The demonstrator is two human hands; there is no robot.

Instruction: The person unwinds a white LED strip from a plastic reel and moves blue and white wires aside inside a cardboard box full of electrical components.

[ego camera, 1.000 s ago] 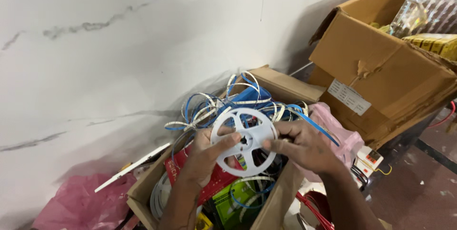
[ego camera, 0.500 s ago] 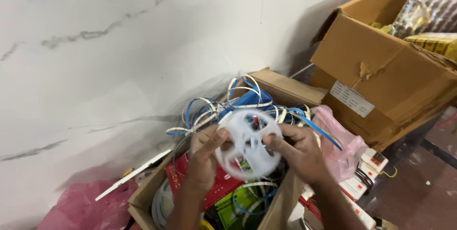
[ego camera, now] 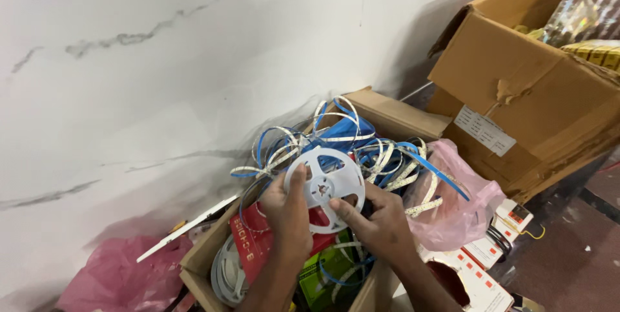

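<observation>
Two cardboard boxes stand by the marble wall; the open cardboard box (ego camera: 200, 267) below the hands holds tangled blue and white strips (ego camera: 361, 147). Above it, the white plastic reel (ego camera: 325, 188) sits between both hands, left hand (ego camera: 289, 216) grasping its left rim, right hand (ego camera: 382, 223) grasping its lower right edge.
</observation>
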